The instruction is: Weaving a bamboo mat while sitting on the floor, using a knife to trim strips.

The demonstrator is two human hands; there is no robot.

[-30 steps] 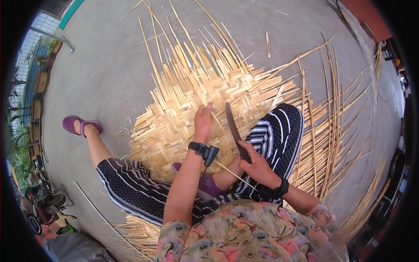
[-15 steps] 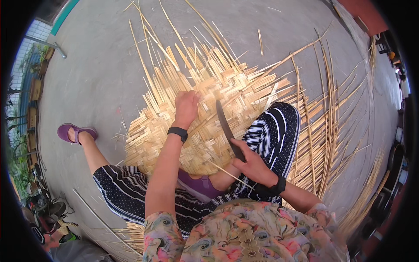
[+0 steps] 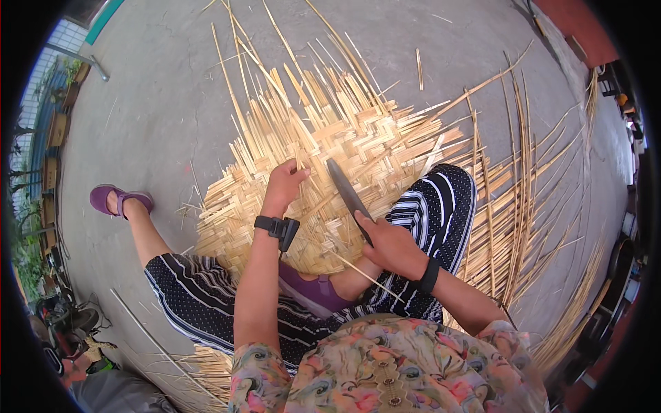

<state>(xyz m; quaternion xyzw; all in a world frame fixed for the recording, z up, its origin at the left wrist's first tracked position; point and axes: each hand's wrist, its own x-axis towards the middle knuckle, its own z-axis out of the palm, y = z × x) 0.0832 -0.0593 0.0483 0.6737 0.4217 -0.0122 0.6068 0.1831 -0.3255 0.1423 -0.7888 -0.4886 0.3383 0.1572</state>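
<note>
A partly woven mat of pale split-cane strips (image 3: 330, 220) lies on the floor in front of me, loose strip ends fanning out at its far edge. My left hand (image 3: 284, 184) is over the middle of the weave, with its fingers curled together; what they pinch, if anything, is hidden. My right hand (image 3: 396, 248) grips a dark, slightly curved knife (image 3: 350, 193). Its blade slants far and left across the mat, and its tip is close to the right of my left hand. A purple shoe (image 3: 313, 290) on my foot rests on the mat's near edge.
Long loose strips (image 3: 509, 220) are spread to the right, beside my bent knee in striped trousers (image 3: 441, 206). A single short strip (image 3: 419, 69) lies on the concrete floor (image 3: 158, 89). More strips (image 3: 206, 368) are at the near left. Planter boxes (image 3: 54, 151) line the left side.
My left hand has shifted slightly nearer and its wrist has turned. The knife has moved left, its tip closer to my left hand. The view has shifted slightly.
</note>
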